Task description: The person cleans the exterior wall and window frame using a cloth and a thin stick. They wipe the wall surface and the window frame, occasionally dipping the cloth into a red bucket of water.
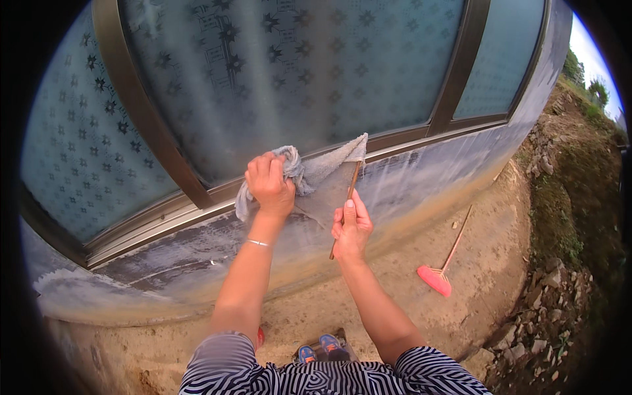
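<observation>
My left hand (270, 183) grips a bunched grey cloth (323, 168) at the lower frame of a sliding window. One corner of the cloth stretches to the right and drapes over the upper end of a thin brown stick (354, 178). Between thumb and fingers, my right hand (353, 224) holds that stick, its lower end poking out below the palm. Behind the cloth stands the patterned window glass (306, 74) in a brown metal frame (143, 98). The metal window track (173, 217) runs along the sill to the left of my left hand.
A broom with a pink head (434, 280) lies on the concrete ground (395, 286) to the right. Rubble and stones (538, 316) border the ground at far right. The stained grey wall (395, 187) drops below the window. My blue shoes (318, 348) stand on a dark support.
</observation>
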`<state>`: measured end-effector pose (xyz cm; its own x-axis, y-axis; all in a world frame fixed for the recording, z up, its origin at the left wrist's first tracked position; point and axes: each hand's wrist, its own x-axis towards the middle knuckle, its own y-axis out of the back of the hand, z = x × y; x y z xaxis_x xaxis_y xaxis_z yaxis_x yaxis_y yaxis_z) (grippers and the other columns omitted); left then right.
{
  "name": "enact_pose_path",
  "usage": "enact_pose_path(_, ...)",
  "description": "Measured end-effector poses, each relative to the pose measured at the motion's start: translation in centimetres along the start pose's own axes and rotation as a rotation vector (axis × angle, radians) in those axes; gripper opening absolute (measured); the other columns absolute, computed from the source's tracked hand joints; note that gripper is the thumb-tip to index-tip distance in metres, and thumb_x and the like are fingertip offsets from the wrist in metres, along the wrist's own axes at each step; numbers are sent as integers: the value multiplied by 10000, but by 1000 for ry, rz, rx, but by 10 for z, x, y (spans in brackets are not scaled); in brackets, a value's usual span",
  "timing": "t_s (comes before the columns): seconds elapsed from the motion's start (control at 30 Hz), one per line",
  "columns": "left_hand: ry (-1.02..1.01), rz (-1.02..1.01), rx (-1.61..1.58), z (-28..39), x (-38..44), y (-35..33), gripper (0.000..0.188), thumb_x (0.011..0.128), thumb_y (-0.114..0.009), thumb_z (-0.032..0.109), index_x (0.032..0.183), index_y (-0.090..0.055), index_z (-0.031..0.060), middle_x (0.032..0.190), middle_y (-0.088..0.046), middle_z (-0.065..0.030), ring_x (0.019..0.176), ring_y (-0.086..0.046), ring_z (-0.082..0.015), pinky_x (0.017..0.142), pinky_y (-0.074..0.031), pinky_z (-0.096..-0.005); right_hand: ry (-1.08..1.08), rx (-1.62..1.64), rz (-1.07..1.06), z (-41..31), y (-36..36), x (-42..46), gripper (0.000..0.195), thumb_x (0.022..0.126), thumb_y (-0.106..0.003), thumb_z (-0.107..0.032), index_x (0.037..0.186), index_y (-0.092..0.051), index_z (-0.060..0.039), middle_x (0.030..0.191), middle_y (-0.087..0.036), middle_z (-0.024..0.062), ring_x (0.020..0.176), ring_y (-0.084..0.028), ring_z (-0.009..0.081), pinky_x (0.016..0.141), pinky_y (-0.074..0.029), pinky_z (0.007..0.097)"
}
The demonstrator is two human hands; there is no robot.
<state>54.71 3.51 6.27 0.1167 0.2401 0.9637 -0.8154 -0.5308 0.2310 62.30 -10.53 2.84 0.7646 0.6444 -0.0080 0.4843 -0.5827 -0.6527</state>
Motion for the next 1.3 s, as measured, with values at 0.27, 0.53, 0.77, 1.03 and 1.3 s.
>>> enact_pose_path(0.27,-149,-106,-93,52,17,-55,272,583,-632,-38,838,-609,51,934,-597,-66,891,-553,-274,724,-422,-381,128,-31,109,-28,50,36,374,985,-515,-186,1340,-501,-71,675,-522,24,435,-348,50,370,-266,204)
enact_pose_path(0.53,-422,-204,-251,136,38,-156,74,671,-566,61,730,-523,74,818,-496,-69,802,-497,-257,659,-390,-356,225,-34,250,-80,118,84,391,986,-503,-166,1362,-472,-63,684,-529,17,442,-350,45,375,-268,197)
enact_pose_path(0.77,-605,-258,-246,205,52,-239,64,688,-566,92,746,-545,74,849,-496,-72,851,-494,-239,674,-381,-341,304,-85,266,-116,158,126,381,985,-496,-136,1355,-477,-47,678,-532,9,438,-351,39,374,-272,197)
enact_pose_path(1.03,-655,-345,-192,214,55,-240,143,664,-610,76,804,-580,70,909,-517,-65,909,-499,-238,703,-406,-334,365,-179,282,-119,191,124,368,984,-488,-130,1343,-493,-46,675,-531,10,426,-336,38,369,-264,196)
enact_pose_path(1.3,-487,-445,-110,134,43,-137,168,681,-602,54,846,-570,55,901,-514,-78,879,-507,-251,681,-429,-344,260,-138,218,-94,166,60,362,980,-496,-104,1331,-502,-19,687,-542,2,499,-383,33,429,-292,187)
